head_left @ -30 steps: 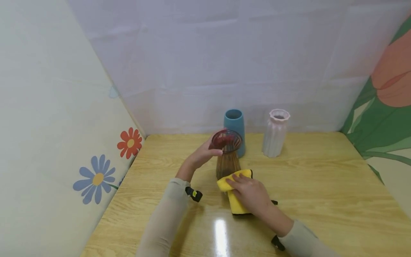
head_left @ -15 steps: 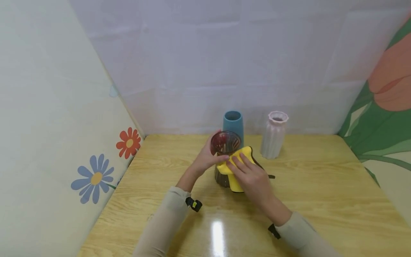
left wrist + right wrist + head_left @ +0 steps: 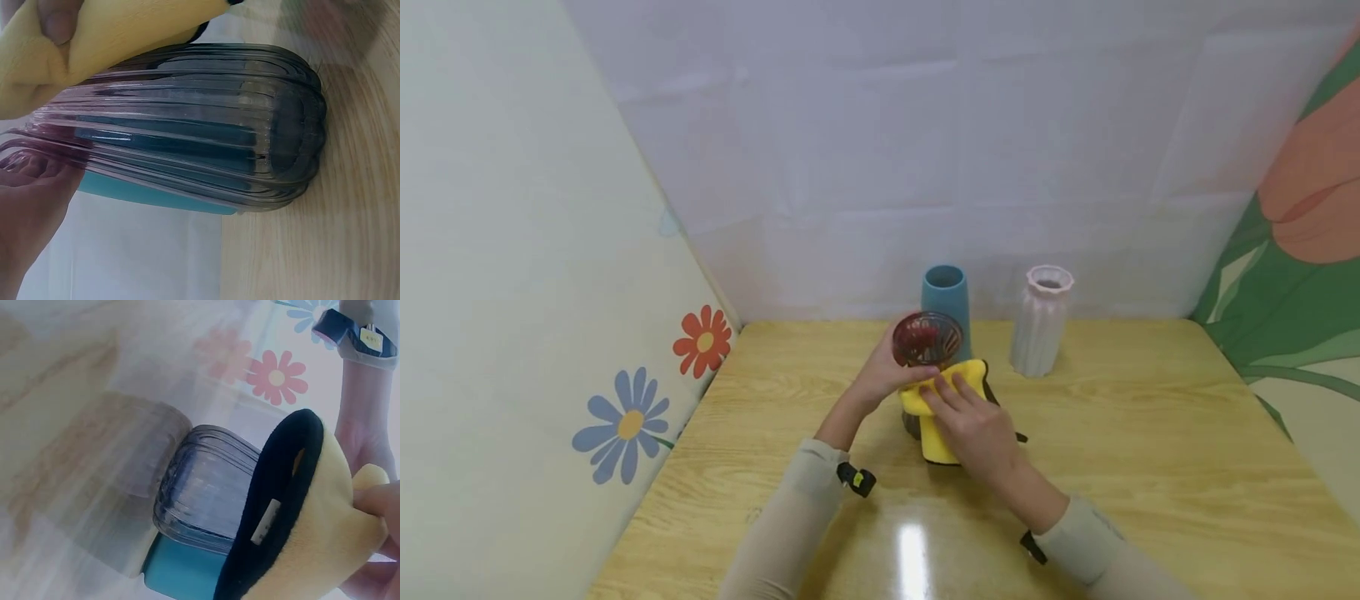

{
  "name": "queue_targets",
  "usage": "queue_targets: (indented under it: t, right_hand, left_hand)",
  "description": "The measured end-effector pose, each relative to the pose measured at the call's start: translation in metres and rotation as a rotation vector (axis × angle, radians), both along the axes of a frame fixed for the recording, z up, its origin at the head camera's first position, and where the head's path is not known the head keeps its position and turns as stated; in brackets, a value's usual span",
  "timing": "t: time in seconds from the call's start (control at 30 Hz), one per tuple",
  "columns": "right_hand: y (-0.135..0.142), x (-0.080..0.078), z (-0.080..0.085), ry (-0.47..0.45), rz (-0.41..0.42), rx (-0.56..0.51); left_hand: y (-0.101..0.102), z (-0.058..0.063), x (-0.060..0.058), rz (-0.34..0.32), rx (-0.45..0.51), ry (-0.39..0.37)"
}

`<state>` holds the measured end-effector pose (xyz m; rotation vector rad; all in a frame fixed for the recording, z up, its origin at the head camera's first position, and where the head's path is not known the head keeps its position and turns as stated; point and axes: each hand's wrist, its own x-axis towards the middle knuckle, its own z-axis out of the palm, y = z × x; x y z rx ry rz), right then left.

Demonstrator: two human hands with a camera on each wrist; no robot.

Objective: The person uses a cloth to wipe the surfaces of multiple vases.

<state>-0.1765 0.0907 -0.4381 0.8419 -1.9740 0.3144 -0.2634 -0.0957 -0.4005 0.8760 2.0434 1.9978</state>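
A ribbed, see-through glass vase [image 3: 927, 340], purplish toward the rim and grey toward the base, stands on the table in the head view. My left hand [image 3: 877, 372] grips it just below the rim, thumb on the near side. A yellow cloth [image 3: 940, 440] with a dark edge covers much of the vase's near side. Through the cloth, my right hand [image 3: 981, 433] presses against the vase, fingers spread over it. The right wrist view shows a fold of the cloth [image 3: 325, 531] caught at the fingers. In the left wrist view the vase's lower body [image 3: 206, 125] is uncovered.
Right behind the glass vase is a blue vase [image 3: 945, 298]. Farther right stands a white fluted vase [image 3: 1040, 329] with a pinkish rim. All are on a wood-grain table [image 3: 1150, 433], backed by a white sheet [image 3: 850, 167], with flower-printed panels at both sides.
My right hand and the cloth have slid up from the vase's lower part to its upper part, then slightly back down. My left hand keeps its grip near the rim.
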Motion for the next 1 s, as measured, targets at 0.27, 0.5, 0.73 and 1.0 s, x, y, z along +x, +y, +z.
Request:
queue_targets:
  t: [0.27,0.5,0.73,1.0]
  right_hand:
    - [0.0,0.005,-0.008,-0.049,-0.019,0.045]
    - [-0.001,0.01,-0.017,-0.083,-0.048,0.085]
    - [-0.002,0.016,-0.022,-0.138,-0.048,0.122]
    - [0.004,0.02,-0.018,-0.346,-0.035,0.223]
  left_hand:
    - [-0.002,-0.004,-0.008,-0.042,-0.006,0.015]
    - [-0.003,-0.005,-0.013,-0.07,0.016,0.009]
    - [-0.004,-0.005,-0.018,-0.134,0.042,-0.029]
    - [-0.004,-0.01,-0.026,-0.208,0.065,-0.071]
